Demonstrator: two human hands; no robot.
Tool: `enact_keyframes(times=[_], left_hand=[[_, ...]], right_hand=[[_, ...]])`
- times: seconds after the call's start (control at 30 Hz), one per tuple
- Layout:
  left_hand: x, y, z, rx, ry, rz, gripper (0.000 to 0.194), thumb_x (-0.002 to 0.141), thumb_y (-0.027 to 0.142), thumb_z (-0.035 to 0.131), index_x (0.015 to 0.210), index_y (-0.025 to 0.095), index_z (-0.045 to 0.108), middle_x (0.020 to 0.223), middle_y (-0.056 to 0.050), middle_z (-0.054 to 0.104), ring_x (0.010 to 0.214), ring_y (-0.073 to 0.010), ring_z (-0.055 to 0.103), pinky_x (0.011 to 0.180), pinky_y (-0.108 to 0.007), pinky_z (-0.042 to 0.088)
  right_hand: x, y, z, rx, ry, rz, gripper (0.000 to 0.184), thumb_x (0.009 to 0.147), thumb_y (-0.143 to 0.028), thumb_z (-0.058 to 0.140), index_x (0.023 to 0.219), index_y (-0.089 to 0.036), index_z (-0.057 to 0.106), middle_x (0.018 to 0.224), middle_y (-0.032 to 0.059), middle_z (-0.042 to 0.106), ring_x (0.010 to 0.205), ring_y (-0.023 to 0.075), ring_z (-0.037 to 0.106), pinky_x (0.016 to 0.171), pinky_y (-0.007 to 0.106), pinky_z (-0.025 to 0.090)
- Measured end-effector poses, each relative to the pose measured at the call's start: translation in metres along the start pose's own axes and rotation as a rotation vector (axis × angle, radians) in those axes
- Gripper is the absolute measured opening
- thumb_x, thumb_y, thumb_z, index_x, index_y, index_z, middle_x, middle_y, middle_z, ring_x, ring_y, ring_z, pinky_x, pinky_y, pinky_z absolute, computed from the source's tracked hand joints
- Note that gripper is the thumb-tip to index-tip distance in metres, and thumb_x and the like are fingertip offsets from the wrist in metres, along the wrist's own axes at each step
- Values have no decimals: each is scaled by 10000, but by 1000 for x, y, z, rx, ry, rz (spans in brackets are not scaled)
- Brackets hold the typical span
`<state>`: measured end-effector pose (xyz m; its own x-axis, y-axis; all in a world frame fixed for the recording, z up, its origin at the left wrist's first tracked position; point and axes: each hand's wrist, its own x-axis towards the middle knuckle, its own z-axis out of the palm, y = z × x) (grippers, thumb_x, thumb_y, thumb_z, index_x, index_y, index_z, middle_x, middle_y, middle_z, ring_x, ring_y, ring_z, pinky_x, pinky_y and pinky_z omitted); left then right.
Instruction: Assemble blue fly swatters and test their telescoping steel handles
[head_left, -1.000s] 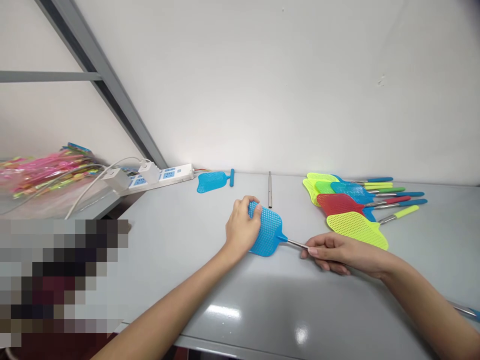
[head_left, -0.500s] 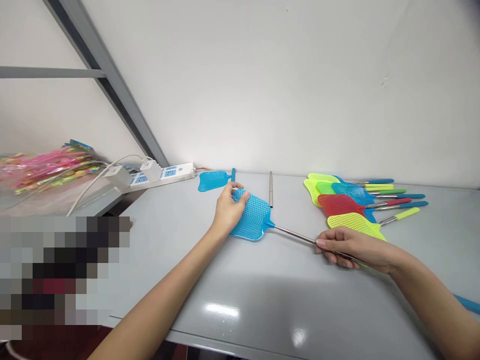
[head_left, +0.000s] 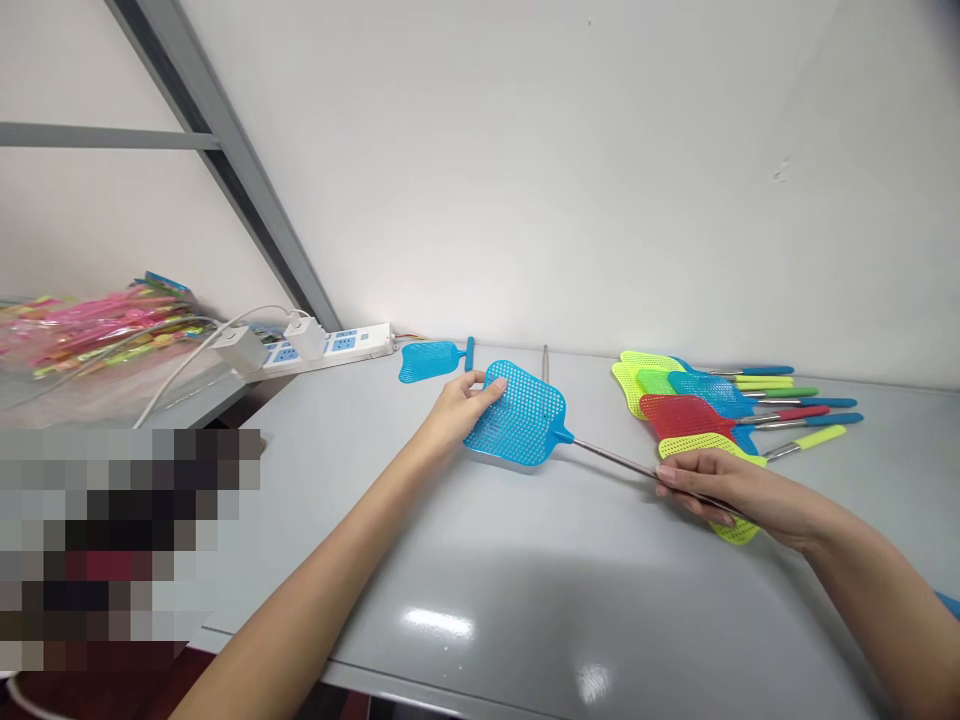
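Observation:
A blue fly swatter (head_left: 521,415) with a perforated head and a thin metal rod is held above the grey table (head_left: 480,560). My left hand (head_left: 465,405) pinches the far left edge of its head, thumb on top. Around the metal rod my right hand (head_left: 709,485) is closed; the rod runs on under the palm and wrist. A bit of blue handle (head_left: 949,603) shows at the right edge beyond my forearm. Just behind the swatter head stands out a metal rod (head_left: 546,362) on the table, partly hidden. A yellow swatter (head_left: 735,528) lies partly under my right hand.
Several swatters, among them a red one (head_left: 686,415), lie fanned at the right. Near the wall are a blue swatter head (head_left: 429,362) with a short blue handle (head_left: 470,353) and a white power strip (head_left: 352,345). Bagged colourful items (head_left: 112,335) sit far left.
The swatter's rod shows longer between the head and my right hand, which has slid to the right. My left hand first moved left with the head; the head now hides more of the loose rod.

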<state>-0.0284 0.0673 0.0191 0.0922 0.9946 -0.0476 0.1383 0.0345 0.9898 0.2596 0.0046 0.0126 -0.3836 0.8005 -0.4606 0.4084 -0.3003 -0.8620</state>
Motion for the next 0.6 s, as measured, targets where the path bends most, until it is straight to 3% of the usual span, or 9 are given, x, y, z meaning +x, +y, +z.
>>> enact_keyframes(times=[0.13,0.3,0.43,0.6], left_hand=[[0,0,2,-61,-64,-11,350,657,481,597,755,147,559,703,-15,605,629,-151,564,574,-245,426],[0,-4,5,-103,-91,-25,360,662,477,592,782,138,582,726,-31,615,664,-168,575,625,-273,439],[-2,-6,9,-106,-49,-38,334,680,442,568,794,128,591,719,-32,607,670,-168,567,614,-257,422],[-5,-8,14,-94,52,-12,295,705,433,505,675,142,544,647,6,556,602,-128,502,568,-219,365]], right_hand=[[-1,1,-1,-13,17,-7,395,755,-546,514,632,-171,492,563,-30,428,442,68,290,437,217,233],[0,2,-2,-11,12,-2,384,771,-532,507,641,-171,492,560,-32,426,445,66,286,441,212,232],[0,2,-2,-13,10,-7,385,754,-545,516,656,-172,511,548,-36,422,445,69,292,439,211,238],[0,1,-2,-42,22,15,396,731,-560,533,656,-171,524,534,-34,418,439,73,302,432,211,233]])
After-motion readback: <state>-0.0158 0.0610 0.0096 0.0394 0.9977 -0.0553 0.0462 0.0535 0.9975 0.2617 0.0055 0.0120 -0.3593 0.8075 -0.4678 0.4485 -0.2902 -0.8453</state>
